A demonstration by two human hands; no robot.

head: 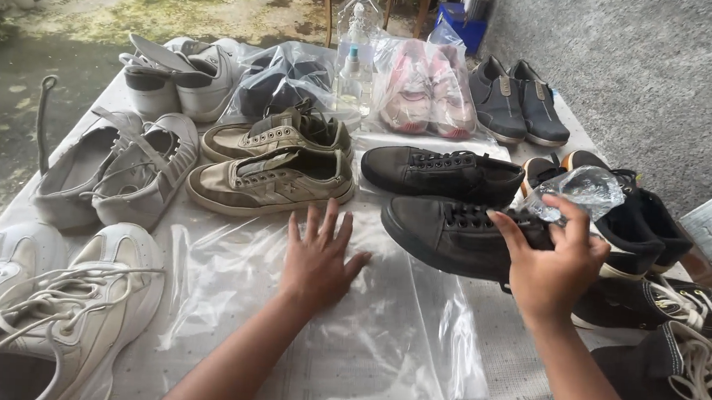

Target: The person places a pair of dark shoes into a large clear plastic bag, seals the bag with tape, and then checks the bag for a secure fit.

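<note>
My left hand (317, 258) lies flat with fingers spread on a clear plastic bag (388, 342) spread over the table. My right hand (552, 258) grips the heel end of a black lace-up shoe (444, 234) and also pinches a crumpled piece of clear plastic (585, 188). A second black shoe (440, 172) lies just behind the first.
An olive pair (271, 178), grey sneakers (119, 173) and white sneakers (61, 305) lie at left. Bagged pink shoes (428, 93), a bagged dark pair (285, 80), a clear bottle (357, 27) and grey slip-ons (514, 103) stand at the back. Dark sneakers (677, 343) crowd the right edge.
</note>
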